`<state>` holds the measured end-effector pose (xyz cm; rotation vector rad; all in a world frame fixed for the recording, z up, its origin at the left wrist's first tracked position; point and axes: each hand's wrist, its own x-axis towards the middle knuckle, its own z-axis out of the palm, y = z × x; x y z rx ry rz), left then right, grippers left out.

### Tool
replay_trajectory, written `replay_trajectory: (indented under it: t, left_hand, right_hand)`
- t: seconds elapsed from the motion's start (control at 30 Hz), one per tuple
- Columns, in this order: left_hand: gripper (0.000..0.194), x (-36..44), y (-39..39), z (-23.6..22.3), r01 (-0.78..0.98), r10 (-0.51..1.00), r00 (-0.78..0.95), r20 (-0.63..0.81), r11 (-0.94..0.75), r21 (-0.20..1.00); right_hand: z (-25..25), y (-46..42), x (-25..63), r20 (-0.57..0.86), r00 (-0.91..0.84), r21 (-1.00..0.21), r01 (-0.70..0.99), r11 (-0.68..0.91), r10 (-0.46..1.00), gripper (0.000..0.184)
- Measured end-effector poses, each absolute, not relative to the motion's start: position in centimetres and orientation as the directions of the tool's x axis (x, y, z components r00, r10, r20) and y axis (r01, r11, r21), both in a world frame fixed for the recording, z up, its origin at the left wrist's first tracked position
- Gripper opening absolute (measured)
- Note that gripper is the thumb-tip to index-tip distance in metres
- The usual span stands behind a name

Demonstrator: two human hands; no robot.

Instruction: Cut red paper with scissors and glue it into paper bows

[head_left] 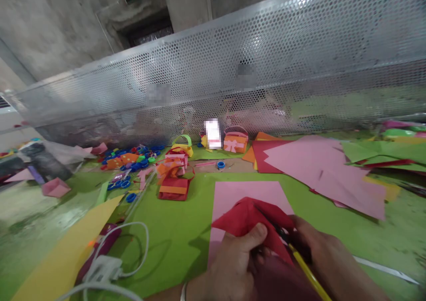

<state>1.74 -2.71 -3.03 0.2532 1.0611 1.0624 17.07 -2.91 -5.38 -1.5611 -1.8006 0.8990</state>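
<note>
A folded sheet of red paper (pixel 242 216) is held above a pink sheet (pixel 233 192) near the bottom centre. My left hand (pixel 234 261) grips the red paper, thumb pressed on top of it. On the paper's right side my right hand (pixel 319 248) is closed round a slim tool (pixel 304 267) with a dark front part and a long yellow part. The dark part lies against the red paper. Its kind is not clear, as my fingers cover some of it. A dark slit or fold shows in the paper ahead of the tool.
Small red paper bag (pixel 173 189), orange paper bag (pixel 235 142) and blue rings (pixel 131 197) lie beyond. Pink sheets (pixel 306 168) are stacked right. At left are yellow card (pixel 66 252), a white cable (pixel 146 243) and a purple device (pixel 100 252). Perforated metal panel (pixel 199 70) stands behind.
</note>
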Motion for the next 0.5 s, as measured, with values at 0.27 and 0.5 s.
replay_trajectory:
  t: [0.27, 0.5]
  left_hand:
    - [0.036, 1.69, -2.69, -3.61, -0.554, 0.814, 0.102, -0.571, 0.523, 0.648]
    - [0.048, 1.85, -2.69, -3.48, -0.566, 0.823, 0.050, -0.566, 0.490, 0.663]
  right_hand:
    - [-5.31, -2.65, 17.16, 0.017, -0.148, -0.830, 0.549, 0.096, 0.989, 0.041]
    - [-4.99, -2.67, 16.96, 0.037, -0.111, -0.831, 0.549, 0.092, 0.993, 0.035]
